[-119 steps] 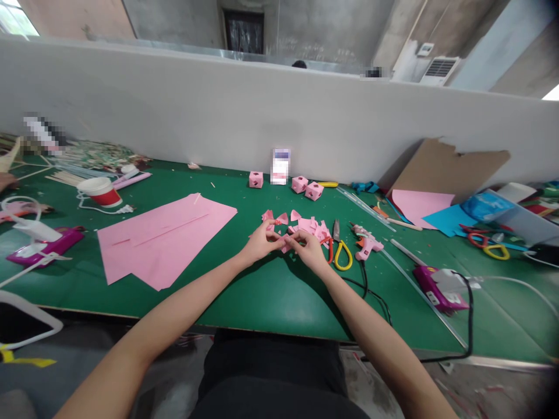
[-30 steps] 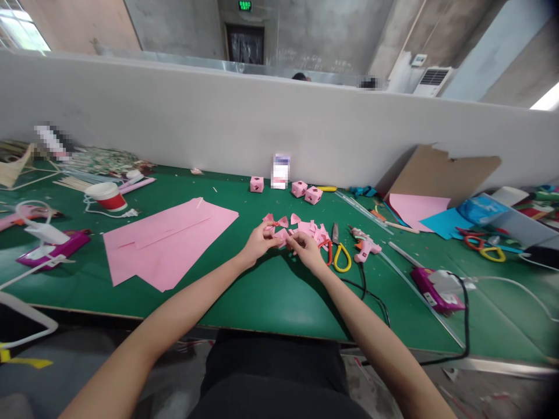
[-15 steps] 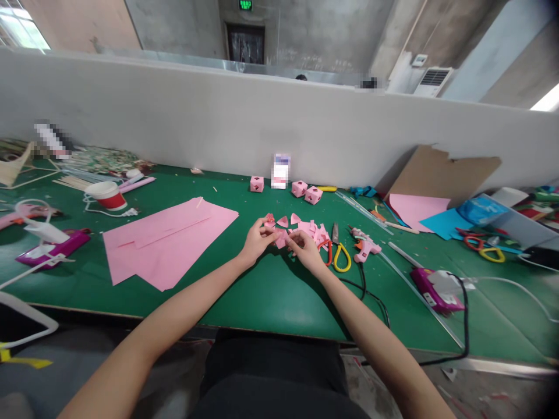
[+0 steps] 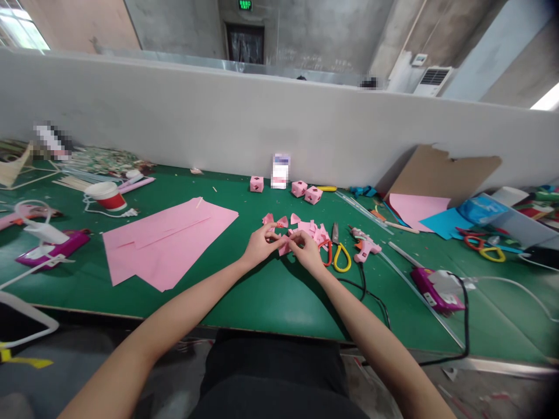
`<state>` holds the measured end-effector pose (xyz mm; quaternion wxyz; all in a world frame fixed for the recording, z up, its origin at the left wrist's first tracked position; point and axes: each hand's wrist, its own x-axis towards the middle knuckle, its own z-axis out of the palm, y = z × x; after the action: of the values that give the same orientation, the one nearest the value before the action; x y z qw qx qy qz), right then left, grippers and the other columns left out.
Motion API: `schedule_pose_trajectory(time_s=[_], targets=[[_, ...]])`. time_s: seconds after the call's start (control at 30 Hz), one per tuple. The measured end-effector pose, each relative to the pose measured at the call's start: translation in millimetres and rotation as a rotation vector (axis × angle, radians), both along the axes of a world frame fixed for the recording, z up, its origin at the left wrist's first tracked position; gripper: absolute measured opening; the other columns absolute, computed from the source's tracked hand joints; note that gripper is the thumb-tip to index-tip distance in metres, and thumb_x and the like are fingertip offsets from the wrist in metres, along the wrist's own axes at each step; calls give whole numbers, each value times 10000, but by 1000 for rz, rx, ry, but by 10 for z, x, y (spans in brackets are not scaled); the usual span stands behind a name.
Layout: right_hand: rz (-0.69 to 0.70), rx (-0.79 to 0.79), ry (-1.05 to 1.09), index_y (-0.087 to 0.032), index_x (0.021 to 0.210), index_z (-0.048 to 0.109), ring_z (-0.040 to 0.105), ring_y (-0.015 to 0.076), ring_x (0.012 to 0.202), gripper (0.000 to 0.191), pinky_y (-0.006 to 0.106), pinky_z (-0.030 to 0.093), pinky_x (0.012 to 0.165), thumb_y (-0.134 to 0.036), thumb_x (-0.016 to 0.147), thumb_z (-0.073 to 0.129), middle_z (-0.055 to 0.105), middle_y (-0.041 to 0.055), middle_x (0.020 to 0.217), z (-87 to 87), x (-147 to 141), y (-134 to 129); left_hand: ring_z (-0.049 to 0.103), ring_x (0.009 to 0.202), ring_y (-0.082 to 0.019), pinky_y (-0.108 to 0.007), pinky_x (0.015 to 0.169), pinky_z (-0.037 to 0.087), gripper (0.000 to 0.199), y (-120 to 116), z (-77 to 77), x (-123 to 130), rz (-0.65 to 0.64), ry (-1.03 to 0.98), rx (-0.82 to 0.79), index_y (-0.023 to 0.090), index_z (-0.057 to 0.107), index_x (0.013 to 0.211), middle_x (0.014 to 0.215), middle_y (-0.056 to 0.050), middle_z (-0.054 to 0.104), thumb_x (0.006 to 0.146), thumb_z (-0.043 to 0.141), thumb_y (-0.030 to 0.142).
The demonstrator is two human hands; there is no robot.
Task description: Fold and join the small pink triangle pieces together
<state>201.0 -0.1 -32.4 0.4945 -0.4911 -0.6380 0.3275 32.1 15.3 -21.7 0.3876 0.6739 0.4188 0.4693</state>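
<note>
Both hands meet over the green table [image 4: 262, 302]. Between their fingertips is a small pink paper piece [image 4: 283, 247]. My left hand [image 4: 261, 247] pinches its left side, while my right hand [image 4: 305, 249] grips the right side with thumb and fingers. Just beyond the hands lie small folded pink pieces [image 4: 294, 219] and, to the right, a pile of pink paper scraps [image 4: 321, 233]. Scissors with red and yellow handles [image 4: 342, 259] rest right of my right hand. Three pink paper cubes with dark cutouts, one of them at the left [image 4: 257, 184], stand near the partition.
Large pink sheets [image 4: 170, 244] lie at the left, with a paper cup [image 4: 106, 195] behind them. On the right are a pink glue gun [image 4: 365, 247] with a black cord, a purple power strip [image 4: 437, 291] and leaning cardboard [image 4: 441, 174]. A partition [image 4: 218, 122] closes the back.
My left hand has shifted slightly, uncovering more of the folded pieces behind it. The pink piece between the hands has turned and moved a little to the right.
</note>
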Motion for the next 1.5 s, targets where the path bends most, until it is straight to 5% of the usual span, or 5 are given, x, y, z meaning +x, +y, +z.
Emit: schedule_pose_trajectory(time_s=[0.23,0.8,1.13,1.5], targets=[[2,-2,-79,-190,808,621,580,154,657,141,278,458,638,-219,728,508,636,-2,706,40,5,-28,647,706,-153,-248,663,470,394,6,1,7,12,-19,24,158,572,1090,788,-35,710,756,691,332],[-1,53,-32,-218,866,575,589,193,715,228,280,453,557,-438,870,518,636,45,801,-7,2,-26,647,788,-159,-293,770,483,423,47,-26,14,-55,-129,-109,159,523,1069,882,-52,698,703,718,247],[-75,97,-24,-195,834,645,622,193,763,253,291,467,635,-442,831,593,682,55,832,68,-1,-36,501,475,-51,-191,493,406,396,80,-51,-18,55,-80,-65,164,537,1050,804,7,625,719,711,294],[-2,71,31,-219,931,677,664,216,859,254,327,521,722,-442,830,611,710,57,928,90,-33,-65,646,705,-137,-225,536,529,497,53,-12,8,-33,-217,-189,161,502,1041,939,-67,636,675,770,364]])
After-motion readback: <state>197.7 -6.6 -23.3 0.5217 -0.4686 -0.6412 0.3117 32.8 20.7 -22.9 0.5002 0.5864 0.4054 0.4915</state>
